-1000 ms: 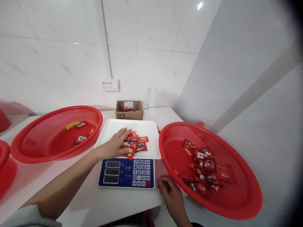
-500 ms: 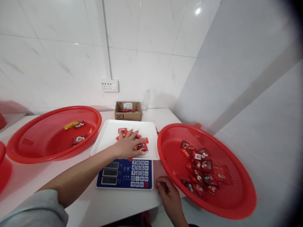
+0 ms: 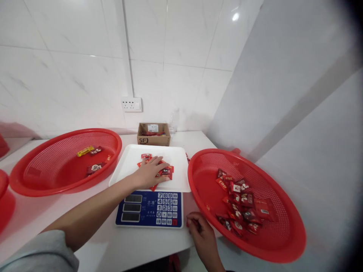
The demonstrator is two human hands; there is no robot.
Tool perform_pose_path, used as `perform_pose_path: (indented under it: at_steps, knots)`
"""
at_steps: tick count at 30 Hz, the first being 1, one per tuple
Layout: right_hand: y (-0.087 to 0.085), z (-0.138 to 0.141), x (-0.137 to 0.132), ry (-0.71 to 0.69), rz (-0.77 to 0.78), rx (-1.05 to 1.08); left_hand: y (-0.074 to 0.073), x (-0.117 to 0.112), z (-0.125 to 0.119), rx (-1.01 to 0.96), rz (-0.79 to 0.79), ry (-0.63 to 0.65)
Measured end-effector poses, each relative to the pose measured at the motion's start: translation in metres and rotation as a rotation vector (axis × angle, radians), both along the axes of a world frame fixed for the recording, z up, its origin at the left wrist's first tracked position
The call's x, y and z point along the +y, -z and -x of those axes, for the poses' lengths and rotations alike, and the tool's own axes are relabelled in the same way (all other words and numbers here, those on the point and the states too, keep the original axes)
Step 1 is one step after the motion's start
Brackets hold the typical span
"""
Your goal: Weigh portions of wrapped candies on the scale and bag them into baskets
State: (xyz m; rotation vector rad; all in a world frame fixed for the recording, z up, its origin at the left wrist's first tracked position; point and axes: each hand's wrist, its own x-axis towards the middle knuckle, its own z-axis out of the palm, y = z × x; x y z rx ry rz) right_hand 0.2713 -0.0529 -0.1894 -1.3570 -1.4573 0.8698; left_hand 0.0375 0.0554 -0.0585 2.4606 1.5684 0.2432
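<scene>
My left hand (image 3: 150, 172) lies over a small heap of red candy packets (image 3: 168, 172) on the scale's white tray (image 3: 129, 160). Its fingers are stretched out across the packets and hide part of the heap. Below the tray is the blue keypad panel (image 3: 151, 219) of the scale. Beside the panel's right edge, my right hand (image 3: 202, 234) is closed with its fingers curled. A bit of red shows at its fingertips, too small to name. The right red basket (image 3: 198, 170) is just beyond that hand, with several wrapped candies (image 3: 238, 204) in it.
To the left stands another red basket (image 3: 36, 166) holding a yellow packet (image 3: 85, 151) and a few dark red ones (image 3: 95, 167). Behind the scale, a cardboard box (image 3: 154, 140) with packets sits against the tiled wall. A red rim (image 3: 3, 183) shows at the far left.
My left hand has slid slightly left on the tray, its fingers drawn a little closer together, and the candy packets under it have shifted left. The right hand stays in place.
</scene>
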Motion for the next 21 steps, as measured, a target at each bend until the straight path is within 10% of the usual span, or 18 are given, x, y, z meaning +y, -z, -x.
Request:
perform_pose_path:
  at_steps: [12, 21]
  knots:
    - [0.004, -0.001, 0.000, -0.006, 0.006, 0.000, 0.001, 0.046, 0.060, -0.113, 0.009, -0.186]
    - [0.013, -0.002, 0.002, -0.005, -0.010, 0.015, -0.010, 0.041, 0.055, -0.445, 0.005, -0.290]
